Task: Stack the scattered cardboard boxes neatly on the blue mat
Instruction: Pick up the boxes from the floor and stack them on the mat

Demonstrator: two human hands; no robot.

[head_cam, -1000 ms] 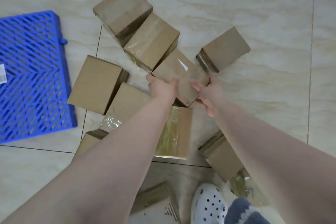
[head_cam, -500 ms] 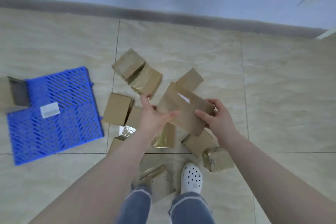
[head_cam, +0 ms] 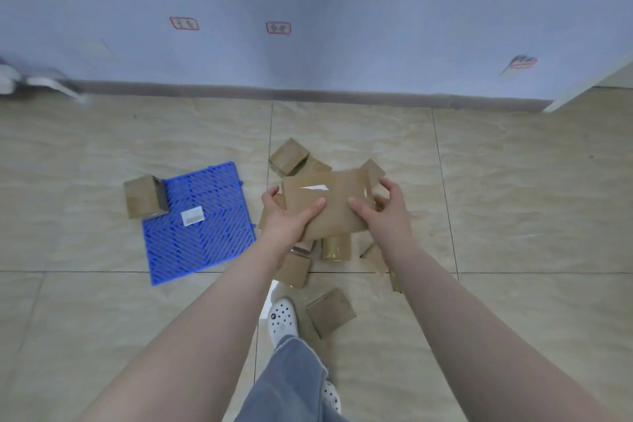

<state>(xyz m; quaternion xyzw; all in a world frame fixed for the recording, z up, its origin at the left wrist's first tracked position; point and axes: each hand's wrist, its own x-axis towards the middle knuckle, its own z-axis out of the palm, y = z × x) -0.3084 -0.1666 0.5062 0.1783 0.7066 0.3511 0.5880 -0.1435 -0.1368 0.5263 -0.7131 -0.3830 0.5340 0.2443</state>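
**Both hands hold one box above the pile**

From the head view, we see our left hand (head_cam: pixel 286 216) and right hand (head_cam: pixel 383 212) gripping one cardboard box (head_cam: pixel 325 205) between them, thumbs on its near face and fingers curled round its left and right edges. The box is raised clear of the floor, its broad taped face turned up towards us, and it hides part of the pile beneath.

The blue mat (head_cam: pixel 202 226) lies on the tiled floor (head_cam: pixel 513 199) to the left of the held box, apart from it. One box (head_cam: pixel 145 197) sits at the mat's far left corner, partly overhanging the edge, and a white label (head_cam: pixel 192 216) lies on the mat just beside it.

The scattered boxes (head_cam: pixel 289 156) lie on the floor under and around our hands, right of the mat. One more box (head_cam: pixel 330 312) rests alone nearer us, beside our white shoe (head_cam: pixel 282 320). A pale blue wall (head_cam: pixel 342 27) rises behind the floor.
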